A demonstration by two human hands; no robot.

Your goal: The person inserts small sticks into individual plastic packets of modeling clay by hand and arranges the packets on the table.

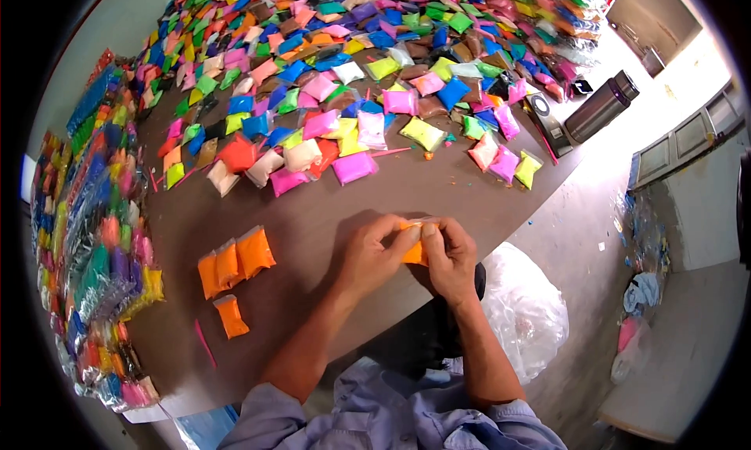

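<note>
Between my two hands, over the table's near edge, is a small orange packet with a clear top edge. My left hand pinches its left side, and my right hand pinches the right side, the thumbs close together at the top. Part of the packet is hidden behind the fingers. To the left on the brown table lie several orange packets side by side, with a single orange packet just below them. A thin pink stick rests near that one.
A large heap of coloured packets covers the table's far side. Bundled bags of packets line the left edge. A metal flask lies at the right beside a dark box. A white plastic bag is beyond the right edge, below.
</note>
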